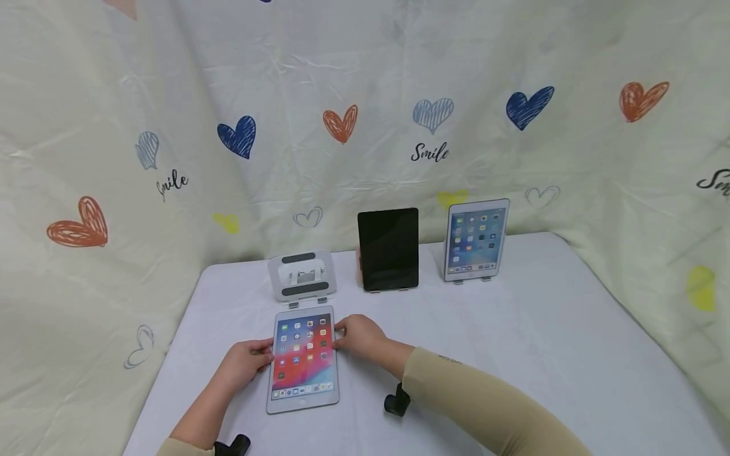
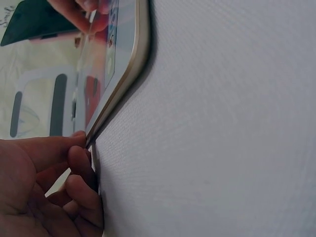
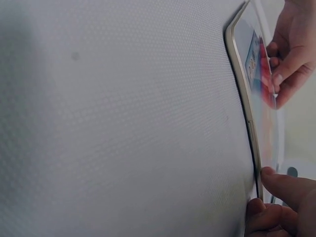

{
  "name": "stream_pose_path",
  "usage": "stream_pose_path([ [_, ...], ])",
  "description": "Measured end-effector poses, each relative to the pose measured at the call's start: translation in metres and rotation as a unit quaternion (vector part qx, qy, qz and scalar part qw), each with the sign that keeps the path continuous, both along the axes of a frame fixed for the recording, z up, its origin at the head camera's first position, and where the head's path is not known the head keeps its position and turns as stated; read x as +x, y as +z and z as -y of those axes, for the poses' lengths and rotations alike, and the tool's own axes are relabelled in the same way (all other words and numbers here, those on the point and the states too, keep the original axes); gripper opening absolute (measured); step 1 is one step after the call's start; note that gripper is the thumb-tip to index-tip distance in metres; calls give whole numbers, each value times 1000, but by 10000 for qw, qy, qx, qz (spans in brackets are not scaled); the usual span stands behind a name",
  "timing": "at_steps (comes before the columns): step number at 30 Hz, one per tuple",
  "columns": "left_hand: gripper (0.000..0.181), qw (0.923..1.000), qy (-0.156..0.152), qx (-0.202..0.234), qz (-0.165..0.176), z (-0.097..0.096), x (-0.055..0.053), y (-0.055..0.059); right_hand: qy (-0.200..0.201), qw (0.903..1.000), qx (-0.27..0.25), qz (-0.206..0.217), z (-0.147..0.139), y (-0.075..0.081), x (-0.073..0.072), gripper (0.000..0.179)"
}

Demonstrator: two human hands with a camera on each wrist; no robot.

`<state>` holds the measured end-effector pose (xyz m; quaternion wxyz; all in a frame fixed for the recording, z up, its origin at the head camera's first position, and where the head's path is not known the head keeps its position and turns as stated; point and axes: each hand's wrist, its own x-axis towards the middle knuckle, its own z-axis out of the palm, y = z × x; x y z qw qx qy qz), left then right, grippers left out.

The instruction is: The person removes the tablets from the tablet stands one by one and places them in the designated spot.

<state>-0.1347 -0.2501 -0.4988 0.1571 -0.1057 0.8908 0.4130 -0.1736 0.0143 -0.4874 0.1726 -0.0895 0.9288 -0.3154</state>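
A white tablet point(image 1: 303, 361) with a lit red and blue home screen lies face up on the white table. My left hand point(image 1: 244, 364) pinches its left edge. In the left wrist view the thumb and curled fingers point(image 2: 81, 163) meet at that edge. On the opposite side my right hand point(image 1: 359, 335) pinches the right edge. The right wrist view shows the right thumb point(image 3: 281, 185) on the upper rim, with the fingers beside it against the cloth. Just beyond the tablet's far end stands a white tablet stand point(image 1: 303, 277) with dark pads and two small front hooks.
A dark-screened tablet point(image 1: 389, 250) leans on a stand at the back middle. To its right, a white tablet with a blue lit screen point(image 1: 478, 237) stands on another holder. Behind the table hangs a curtain point(image 1: 376, 69) printed with hearts.
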Motion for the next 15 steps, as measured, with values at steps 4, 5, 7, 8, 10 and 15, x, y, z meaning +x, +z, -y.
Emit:
stream_pose_path([
  [4,44,10000,21,-9,3,-2,1,2,-35,10000,-41,11,-1,-2,0,42],
  [5,44,10000,41,-16,19,-2,2,2,-37,10000,-52,10,-1,-2,0,42],
  [7,44,10000,80,-23,38,-3,2,2,-37,10000,-62,1,-1,-3,0,42],
  [8,44,10000,87,-21,41,-3,2,3,-34,10000,-61,-9,-1,-3,0,42],
  [10,44,9999,99,-23,44,-3,2,3,-21,10000,-61,-37,-2,-3,0,42],
  [15,45,10000,80,-5,-20,-3,2,3,-13,9999,-56,-119,-2,-3,1,43],
])
